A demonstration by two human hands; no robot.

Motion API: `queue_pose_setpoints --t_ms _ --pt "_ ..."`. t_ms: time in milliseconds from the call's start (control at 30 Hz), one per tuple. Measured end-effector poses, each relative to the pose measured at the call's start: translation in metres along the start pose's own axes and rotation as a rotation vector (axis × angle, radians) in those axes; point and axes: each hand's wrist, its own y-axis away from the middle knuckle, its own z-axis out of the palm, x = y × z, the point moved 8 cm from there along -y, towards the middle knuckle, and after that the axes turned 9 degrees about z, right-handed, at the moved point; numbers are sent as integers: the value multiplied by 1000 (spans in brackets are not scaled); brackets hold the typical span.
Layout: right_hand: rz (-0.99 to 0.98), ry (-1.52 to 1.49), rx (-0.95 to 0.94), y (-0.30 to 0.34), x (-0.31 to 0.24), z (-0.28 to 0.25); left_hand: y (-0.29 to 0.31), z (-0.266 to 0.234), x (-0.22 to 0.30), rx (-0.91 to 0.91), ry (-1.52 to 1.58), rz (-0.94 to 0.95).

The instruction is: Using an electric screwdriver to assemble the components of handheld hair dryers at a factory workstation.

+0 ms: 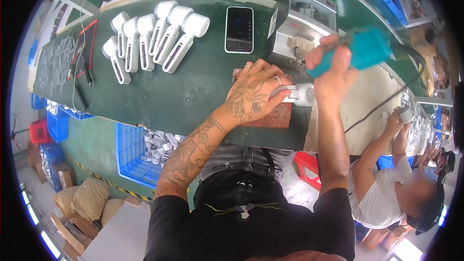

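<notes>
My left hand [258, 89] is closed around a white handheld device with a round, grilled head [305, 95]. It holds the device down on a worn reddish pad [275, 118] at the table's front edge. My right hand [333, 67] grips a teal corded power tool [362, 52], which looks like an electric screwdriver. The tool is slightly blurred and tilted, its narrower end to the lower left, above and right of the device. I cannot make out its tip. Several similar white devices [180, 38] lie in a group on the left of the green tabletop [193, 92].
A silver metal machine [304, 24] stands behind my hands, with a phone [239, 30] to its left. Screwdriver-like tools [87, 67] and grey strips [53, 67] lie far left. A blue crate [133, 157] of white parts sits below the table. Another person [386, 188] works at right.
</notes>
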Motion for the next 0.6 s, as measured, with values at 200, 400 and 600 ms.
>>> queue_pose_setpoints --t_ms 200,400,600 --pt "26 -13 -2 21 1 -8 -1 1 0 -22 27 -17" --pt "59 -1 -35 23 11 -7 0 0 1 -10 14 -8" --pt "23 -33 -80 24 19 -5 -1 4 2 8 -21 15"
